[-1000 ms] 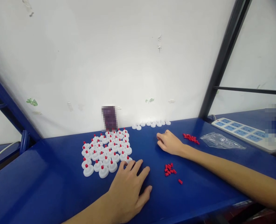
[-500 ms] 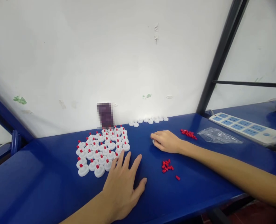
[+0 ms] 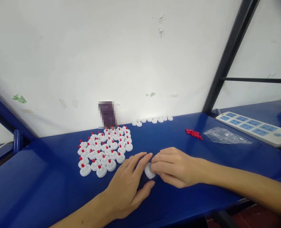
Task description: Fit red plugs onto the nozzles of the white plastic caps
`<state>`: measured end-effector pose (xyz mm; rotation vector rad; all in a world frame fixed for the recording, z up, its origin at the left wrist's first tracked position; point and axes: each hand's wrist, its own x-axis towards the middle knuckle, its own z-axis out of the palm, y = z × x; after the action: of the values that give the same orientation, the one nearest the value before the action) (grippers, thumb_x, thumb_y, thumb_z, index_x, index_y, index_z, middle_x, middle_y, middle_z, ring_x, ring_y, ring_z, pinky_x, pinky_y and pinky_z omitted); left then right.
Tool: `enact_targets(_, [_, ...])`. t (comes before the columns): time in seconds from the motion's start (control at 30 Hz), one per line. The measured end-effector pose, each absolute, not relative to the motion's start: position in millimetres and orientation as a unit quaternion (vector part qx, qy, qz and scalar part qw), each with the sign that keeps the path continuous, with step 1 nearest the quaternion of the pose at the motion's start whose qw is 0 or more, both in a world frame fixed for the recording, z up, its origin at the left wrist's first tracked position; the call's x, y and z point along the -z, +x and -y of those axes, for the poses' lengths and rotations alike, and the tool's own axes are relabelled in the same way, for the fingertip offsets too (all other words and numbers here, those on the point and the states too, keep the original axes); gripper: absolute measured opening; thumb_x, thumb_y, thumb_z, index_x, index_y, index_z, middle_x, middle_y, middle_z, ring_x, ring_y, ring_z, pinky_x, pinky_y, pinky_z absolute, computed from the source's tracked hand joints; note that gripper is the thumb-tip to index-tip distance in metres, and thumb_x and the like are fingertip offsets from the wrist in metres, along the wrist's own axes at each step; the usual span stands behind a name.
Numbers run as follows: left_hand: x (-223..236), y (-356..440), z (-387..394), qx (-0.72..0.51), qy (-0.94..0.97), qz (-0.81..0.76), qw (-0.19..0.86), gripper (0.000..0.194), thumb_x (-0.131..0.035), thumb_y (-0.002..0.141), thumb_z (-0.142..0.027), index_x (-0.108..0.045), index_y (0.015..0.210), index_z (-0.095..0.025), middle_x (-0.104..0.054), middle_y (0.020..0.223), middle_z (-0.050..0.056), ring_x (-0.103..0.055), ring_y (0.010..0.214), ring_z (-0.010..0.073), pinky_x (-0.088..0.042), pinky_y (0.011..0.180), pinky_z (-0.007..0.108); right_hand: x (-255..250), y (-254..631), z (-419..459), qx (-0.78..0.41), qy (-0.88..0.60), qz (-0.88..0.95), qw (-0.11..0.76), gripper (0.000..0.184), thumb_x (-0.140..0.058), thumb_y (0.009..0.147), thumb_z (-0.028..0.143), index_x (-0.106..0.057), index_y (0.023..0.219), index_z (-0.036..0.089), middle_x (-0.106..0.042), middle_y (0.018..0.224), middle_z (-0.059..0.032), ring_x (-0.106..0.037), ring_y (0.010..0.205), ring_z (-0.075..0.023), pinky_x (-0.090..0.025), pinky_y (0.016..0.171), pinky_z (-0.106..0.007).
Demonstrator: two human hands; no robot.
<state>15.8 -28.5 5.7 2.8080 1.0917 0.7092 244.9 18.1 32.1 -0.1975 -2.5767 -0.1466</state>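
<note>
In the head view a round white cap (image 3: 149,171) is tilted up between my two hands, just over the blue table. My right hand (image 3: 177,167) has its fingers closed on the cap's right side. Beside it, my left hand (image 3: 129,183) curves around the cap's left, thumb and fingers apart; whether they touch it I cannot tell. To the left stand many white caps with red tips (image 3: 101,171), packed close together. The small red pieces that lay in front are now hidden by my right hand and forearm.
Several plain white caps (image 3: 154,121) lie along the wall. A pile of red tips (image 3: 194,134), a clear plastic bag (image 3: 226,136) and a white power strip (image 3: 256,126) lie to the right. The blue table (image 3: 47,180) has its front edge below my right arm.
My right hand has come nearer and down toward my left hand with the white cap. My left hand has shifted slightly right, away from the group of tipped caps.
</note>
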Motion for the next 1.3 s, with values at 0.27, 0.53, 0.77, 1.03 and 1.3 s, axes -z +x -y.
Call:
enact_targets(0.27, [-13.0,12.7,21.9,-0.210,0.908,-0.339,0.126,0.019,-0.043,0.091,-0.021,-0.044,0.111,-0.021,-0.060,0.098,0.005,-0.057,0.085,0.0222,-0.048,0.077,0.037,-37.4,257.7,-33.7,-0.102,-0.177,0.950,0.236,0.015,-0.051,0.097,0.025,-0.055,0.111,0.018,-0.064,0.100,-0.0042,-0.057,0.074,-0.0116,-0.045,0.066,-0.026])
enact_targets(0.53, [-15.9,9.3,20.0,-0.152,0.933,-0.279,0.171,0.019,-0.040,0.090,-0.023,-0.041,0.109,-0.023,-0.059,0.099,0.004,-0.055,0.084,0.0215,-0.043,0.084,0.037,-54.3,275.3,-39.7,-0.102,-0.237,0.962,0.089,0.017,-0.069,0.078,0.027,-0.062,0.093,0.021,-0.056,0.089,0.0018,-0.041,0.057,-0.0084,-0.032,0.056,-0.025])
enact_targets(0.77, [-9.2,9.3,17.0,-0.150,0.928,-0.295,0.172,0.012,-0.036,0.092,-0.026,-0.037,0.104,-0.024,-0.056,0.085,0.001,-0.050,0.070,0.0197,-0.041,0.066,0.030,-46.9,275.1,-43.1,-0.111,-0.228,0.967,0.017,0.014,-0.074,0.073,0.027,-0.065,0.082,0.021,-0.052,0.084,0.0034,-0.042,0.059,-0.0081,-0.032,0.056,-0.024])
enact_targets(1.03, [-8.3,11.9,17.5,-0.130,0.936,-0.288,0.157,0.013,-0.035,0.090,-0.026,-0.032,0.102,-0.024,-0.046,0.067,-0.004,-0.046,0.053,0.0183,-0.032,0.054,0.030,-42.4,277.2,-51.0,-0.159,-0.216,0.963,0.018,0.010,-0.071,0.073,0.021,-0.068,0.082,0.020,-0.056,0.085,0.0024,-0.047,0.062,-0.0086,-0.035,0.057,-0.023])
enact_targets(1.3, [-4.6,13.3,13.0,-0.148,0.957,-0.198,0.152,0.011,-0.036,0.079,-0.029,-0.033,0.089,-0.023,-0.047,0.067,-0.002,-0.041,0.054,0.0191,-0.032,0.057,0.033,-36.2,273.0,-52.6,-0.171,-0.208,0.963,0.030,0.010,-0.067,0.075,0.021,-0.067,0.084,0.019,-0.057,0.083,0.0022,-0.048,0.062,-0.0088,-0.036,0.058,-0.022])
